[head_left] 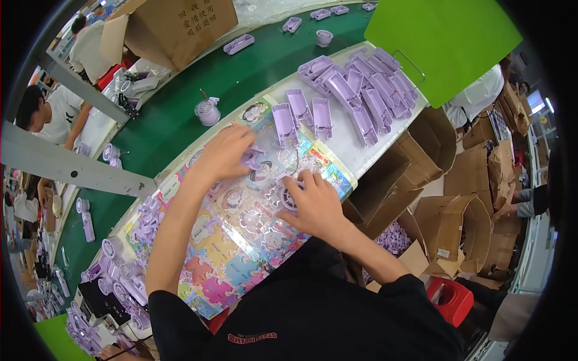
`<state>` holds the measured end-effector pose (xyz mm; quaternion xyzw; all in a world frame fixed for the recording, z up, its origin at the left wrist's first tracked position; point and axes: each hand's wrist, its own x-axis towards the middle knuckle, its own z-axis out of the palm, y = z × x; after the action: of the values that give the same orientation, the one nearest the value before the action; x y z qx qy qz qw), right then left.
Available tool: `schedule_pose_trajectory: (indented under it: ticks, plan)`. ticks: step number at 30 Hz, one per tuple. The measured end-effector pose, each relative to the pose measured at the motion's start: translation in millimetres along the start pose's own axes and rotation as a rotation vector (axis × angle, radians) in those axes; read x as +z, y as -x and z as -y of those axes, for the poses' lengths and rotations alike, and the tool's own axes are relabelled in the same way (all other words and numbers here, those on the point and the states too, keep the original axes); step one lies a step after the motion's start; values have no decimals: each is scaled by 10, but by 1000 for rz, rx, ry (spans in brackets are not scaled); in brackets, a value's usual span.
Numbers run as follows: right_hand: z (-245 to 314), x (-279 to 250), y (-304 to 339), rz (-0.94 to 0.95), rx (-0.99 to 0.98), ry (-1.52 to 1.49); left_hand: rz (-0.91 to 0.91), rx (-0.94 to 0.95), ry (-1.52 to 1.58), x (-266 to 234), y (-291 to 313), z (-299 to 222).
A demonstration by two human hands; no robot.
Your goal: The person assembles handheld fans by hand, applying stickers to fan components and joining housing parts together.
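Over a colourful cartoon-patterned mat [232,265], my left hand [227,153] has its fingers closed on a small purple plastic part [251,157], mostly covered by the fingers. My right hand [316,203] bends round a ring-shaped purple plastic part [289,197], thumb on the near side and fingers on the far side. The two parts are apart from each other. Just beyond the hands, several open purple handle shells [322,117] lie at the mat's far edge, with thin wires at their ends.
More purple shells [376,90] are heaped to the right, before a green panel [445,42]. A green conveyor belt [162,108] carries a round purple unit [208,111]. Purple assemblies [123,277] crowd the left. Cardboard boxes [457,225] stand at right; a metal post [72,159] crosses at left.
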<state>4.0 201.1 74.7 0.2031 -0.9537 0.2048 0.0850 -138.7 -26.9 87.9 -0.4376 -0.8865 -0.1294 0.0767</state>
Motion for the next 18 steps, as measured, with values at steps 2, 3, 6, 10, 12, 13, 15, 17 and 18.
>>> schedule_pose_trajectory:
  ticks: [2, 3, 6, 10, 12, 13, 15, 17, 18]
  plan:
    - [-30, 80, 144, 38, 91, -88, 407, -430, 242, -171, 50, -121]
    - [-92, 62, 175, 48, 46, -149, 330, -361, 289, -173, 159, -130]
    - [-162, -106, 227, 47, -94, -257, 329, -427, 539, -166, 389, -229]
    - [-80, -127, 134, -70, -180, -356, 262, -348, 564, -102, 642, -402]
    - [-9, -106, 69, -68, -190, -380, 357, -433, 616, -217, 583, -561]
    - [19, -99, 57, -72, -202, -402, 356, -412, 595, -195, 590, -605]
    - [54, -67, 11, -67, -232, -377, 273, -377, 593, -167, 642, -629]
    - [91, -82, -27, -25, -250, -310, 271, -393, 618, -179, 663, -655]
    - [95, -91, -38, -22, -251, -309, 270, -405, 643, -178, 671, -666]
